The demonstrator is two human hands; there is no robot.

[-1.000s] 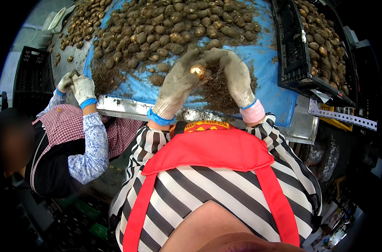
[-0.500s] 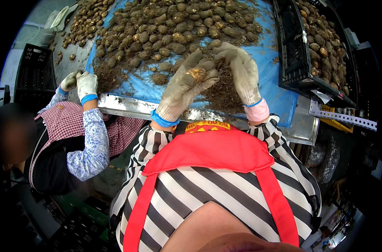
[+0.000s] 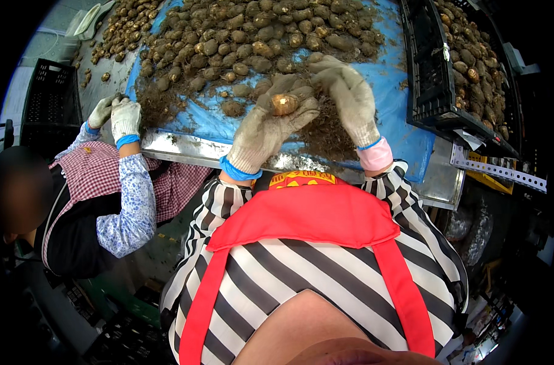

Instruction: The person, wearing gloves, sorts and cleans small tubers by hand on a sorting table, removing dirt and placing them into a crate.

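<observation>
My left hand (image 3: pixel 259 134), in a soiled white knit glove, is turned palm up near the table's front edge. Cupped in it is a small brown taro (image 3: pixel 284 104) with a pale cut-looking end facing up; darker pieces beside it are hard to separate from the dirty fingers. To its right, my right hand (image 3: pixel 352 103) is gloved too. Its slightly bent fingers reach toward the left hand over loose dark roots (image 3: pixel 326 134), and I see nothing held in it. A large heap of taros (image 3: pixel 252 42) lies beyond both hands on a blue sheet (image 3: pixel 392 103).
At the right stands a black crate (image 3: pixel 424 79) filled with taros. A co-worker with gloved hands (image 3: pixel 126 118) works at the table's left side, near an upright black crate (image 3: pixel 50 97). More taros (image 3: pixel 122 38) lie on the metal surface at the far left.
The taro in my left hand has turned so its pale end faces up. My right hand has shifted a little, and the co-worker's hands stay nearly in place.
</observation>
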